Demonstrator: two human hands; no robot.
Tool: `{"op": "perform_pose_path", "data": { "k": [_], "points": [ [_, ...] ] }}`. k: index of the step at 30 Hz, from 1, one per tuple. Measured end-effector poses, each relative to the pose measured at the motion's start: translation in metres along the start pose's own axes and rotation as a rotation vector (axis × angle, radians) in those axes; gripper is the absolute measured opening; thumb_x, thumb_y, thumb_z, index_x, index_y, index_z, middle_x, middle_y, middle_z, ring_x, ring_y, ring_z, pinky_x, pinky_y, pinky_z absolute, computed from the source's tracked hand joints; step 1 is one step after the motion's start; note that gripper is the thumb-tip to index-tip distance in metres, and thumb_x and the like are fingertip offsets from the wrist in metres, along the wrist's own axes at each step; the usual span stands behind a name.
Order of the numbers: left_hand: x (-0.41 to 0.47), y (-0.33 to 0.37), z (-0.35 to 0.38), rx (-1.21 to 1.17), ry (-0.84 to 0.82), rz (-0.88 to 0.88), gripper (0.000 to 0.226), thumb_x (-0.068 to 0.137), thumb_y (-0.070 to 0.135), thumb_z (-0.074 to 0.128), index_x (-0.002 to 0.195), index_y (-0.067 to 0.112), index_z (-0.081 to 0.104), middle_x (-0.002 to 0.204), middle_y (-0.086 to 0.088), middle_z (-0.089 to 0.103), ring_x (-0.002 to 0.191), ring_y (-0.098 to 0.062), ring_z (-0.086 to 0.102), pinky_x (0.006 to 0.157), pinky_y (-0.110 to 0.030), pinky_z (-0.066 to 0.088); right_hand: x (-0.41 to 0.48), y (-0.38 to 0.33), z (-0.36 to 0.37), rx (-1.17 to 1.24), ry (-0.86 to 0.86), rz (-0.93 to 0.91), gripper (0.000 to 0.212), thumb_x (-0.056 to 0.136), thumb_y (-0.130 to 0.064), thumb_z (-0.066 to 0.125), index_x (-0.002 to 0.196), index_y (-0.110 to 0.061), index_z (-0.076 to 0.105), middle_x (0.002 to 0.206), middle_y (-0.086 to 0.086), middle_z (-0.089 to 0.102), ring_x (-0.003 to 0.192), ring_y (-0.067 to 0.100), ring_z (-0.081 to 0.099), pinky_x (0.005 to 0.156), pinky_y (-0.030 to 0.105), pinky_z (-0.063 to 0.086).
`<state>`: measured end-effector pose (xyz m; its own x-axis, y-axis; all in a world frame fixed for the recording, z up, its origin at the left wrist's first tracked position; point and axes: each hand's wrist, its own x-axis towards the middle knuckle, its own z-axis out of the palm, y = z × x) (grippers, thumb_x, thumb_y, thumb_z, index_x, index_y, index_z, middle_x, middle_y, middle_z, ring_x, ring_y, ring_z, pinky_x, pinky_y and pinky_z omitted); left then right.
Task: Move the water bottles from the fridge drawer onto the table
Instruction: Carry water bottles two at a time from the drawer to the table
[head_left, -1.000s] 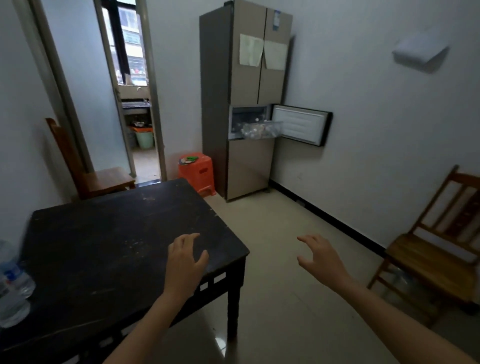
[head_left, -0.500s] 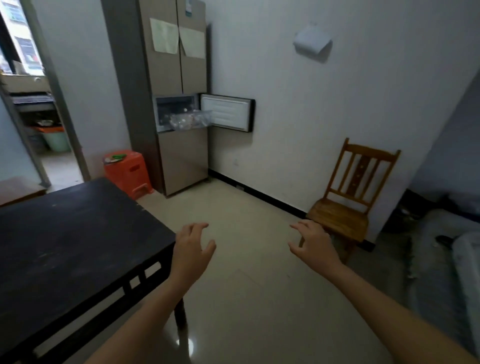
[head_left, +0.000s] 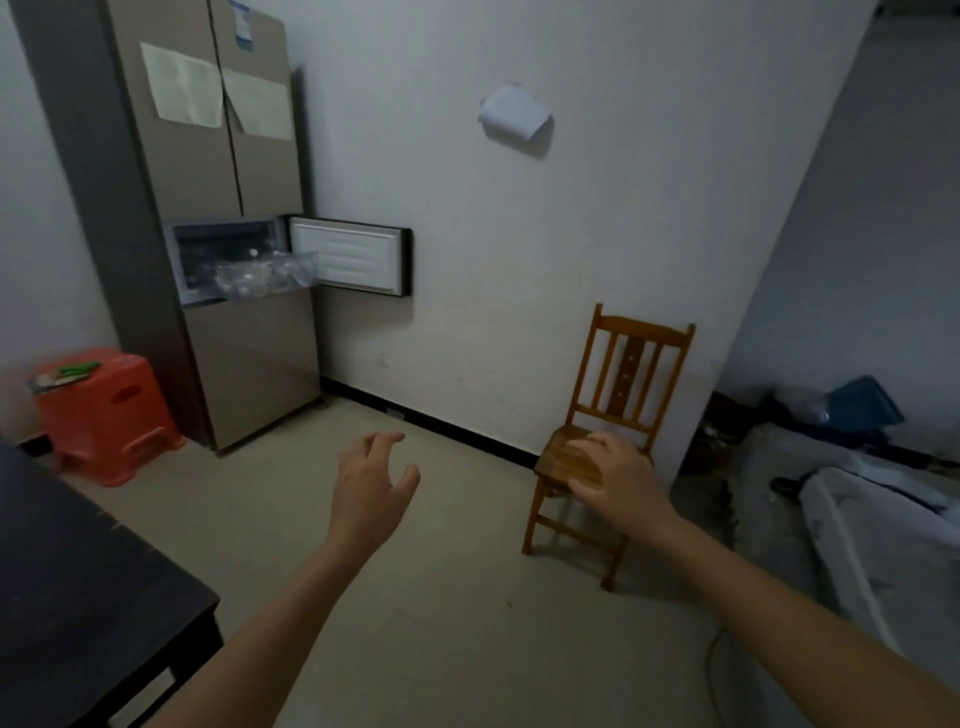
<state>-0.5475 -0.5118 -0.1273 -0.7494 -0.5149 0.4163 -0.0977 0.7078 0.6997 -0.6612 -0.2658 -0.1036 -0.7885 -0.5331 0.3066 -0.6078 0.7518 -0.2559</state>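
Note:
A tall beige fridge (head_left: 218, 171) stands in the far left corner. Its small middle door (head_left: 350, 260) hangs open to the right, and a clear drawer (head_left: 260, 278) sticks out with several water bottles lying in it, blurred together. The dark wooden table (head_left: 78, 587) fills the lower left corner; no bottles on it are in view. My left hand (head_left: 371, 491) is held out over the floor, fingers apart and empty. My right hand (head_left: 618, 480) is raised in front of the chair, fingers spread and empty. Both hands are far from the fridge.
An orange plastic stool (head_left: 106, 415) with small items on top stands left of the fridge. A wooden chair (head_left: 610, 426) stands against the right wall. Bedding and dark clutter (head_left: 857, 493) lie at the far right. Tiled floor (head_left: 441, 597) runs between table and fridge.
The view has swung right and come closer to the fridge. The table and its bottles have slid out to the left. Both hands stay raised and empty.

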Motion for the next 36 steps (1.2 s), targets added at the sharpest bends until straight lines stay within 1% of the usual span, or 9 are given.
{"op": "perform_pose_path", "data": {
  "k": [5,8,11,15,19,23,26,33,36],
  "points": [
    [0.027,-0.001,0.038,-0.002,-0.055,-0.019,0.04,0.083,0.013,0.061,0.122,0.008,0.053,0.121,-0.018,0.049,0.113,-0.033,0.043,0.095,-0.038,0.037,0.023,0.028,0.009,-0.027,-0.01,0.016,0.047,0.089,-0.031,0.054,0.134,-0.019,0.043,0.14,0.003,0.039,0.13,0.017,0.032,0.102,0.029,0.027],
    [0.048,0.005,0.062,0.02,-0.074,-0.016,0.04,0.083,0.015,0.061,0.122,0.008,0.053,0.121,-0.018,0.049,0.113,-0.034,0.044,0.096,-0.04,0.038,0.041,0.053,0.011,0.021,-0.008,0.039,0.049,0.087,-0.033,0.057,0.133,-0.019,0.044,0.14,0.004,0.039,0.131,0.019,0.032,0.109,0.035,0.028],
    [0.072,0.017,0.094,0.021,-0.088,-0.007,0.039,0.083,0.014,0.061,0.121,0.008,0.053,0.121,-0.017,0.05,0.114,-0.034,0.043,0.097,-0.042,0.038,0.063,0.089,0.01,0.021,-0.029,0.029,0.051,0.086,-0.034,0.057,0.133,-0.02,0.043,0.14,0.005,0.038,0.131,0.019,0.032,0.108,0.04,0.031],
    [0.108,0.033,0.133,0.058,-0.059,-0.005,0.039,0.083,0.013,0.061,0.121,0.008,0.054,0.122,-0.017,0.051,0.109,-0.036,0.046,0.095,-0.042,0.038,0.106,0.14,0.003,-0.044,-0.035,-0.011,0.051,0.088,-0.036,0.054,0.135,-0.021,0.04,0.143,0.004,0.035,0.134,0.019,0.029,0.11,0.037,0.027],
    [0.148,0.052,0.171,0.07,-0.003,-0.031,0.04,0.082,0.01,0.063,0.12,0.006,0.055,0.121,-0.018,0.051,0.099,-0.04,0.051,0.093,-0.042,0.039,0.157,0.189,-0.001,0.009,-0.006,-0.039,0.053,0.088,-0.037,0.055,0.136,-0.024,0.039,0.145,0.004,0.034,0.137,0.019,0.026,0.113,0.039,0.024],
    [0.179,0.064,0.202,0.087,0.059,-0.06,0.039,0.083,0.011,0.062,0.121,0.006,0.054,0.12,-0.016,0.051,0.09,-0.034,0.05,0.083,-0.033,0.036,0.208,0.221,0.003,0.052,-0.021,-0.083,0.052,0.088,-0.036,0.054,0.136,-0.023,0.039,0.146,0.004,0.033,0.136,0.019,0.026,0.111,0.039,0.023],
    [0.193,0.057,0.21,0.129,0.099,-0.106,0.039,0.084,0.012,0.061,0.122,0.006,0.053,0.121,-0.018,0.05,0.096,-0.036,0.05,0.082,-0.033,0.036,0.24,0.227,0.01,0.074,-0.027,-0.113,0.052,0.089,-0.035,0.054,0.136,-0.021,0.039,0.145,0.005,0.034,0.135,0.019,0.027,0.109,0.038,0.024],
    [0.243,0.025,0.213,0.209,0.164,-0.169,0.041,0.083,0.011,0.063,0.122,0.005,0.053,0.122,-0.02,0.05,0.091,-0.036,0.051,0.086,-0.045,0.041,0.311,0.23,0.053,0.074,-0.073,-0.186,0.052,0.089,-0.036,0.053,0.136,-0.021,0.039,0.143,0.006,0.036,0.132,0.021,0.03,0.106,0.037,0.027],
    [0.274,0.0,0.213,0.23,0.207,-0.186,0.041,0.081,0.008,0.064,0.12,0.002,0.054,0.121,-0.022,0.051,0.102,-0.039,0.05,0.089,-0.046,0.041,0.351,0.223,0.071,0.068,-0.075,-0.23,0.052,0.089,-0.036,0.053,0.136,-0.02,0.04,0.143,0.007,0.036,0.132,0.022,0.031,0.104,0.036,0.027]
  ]
}}
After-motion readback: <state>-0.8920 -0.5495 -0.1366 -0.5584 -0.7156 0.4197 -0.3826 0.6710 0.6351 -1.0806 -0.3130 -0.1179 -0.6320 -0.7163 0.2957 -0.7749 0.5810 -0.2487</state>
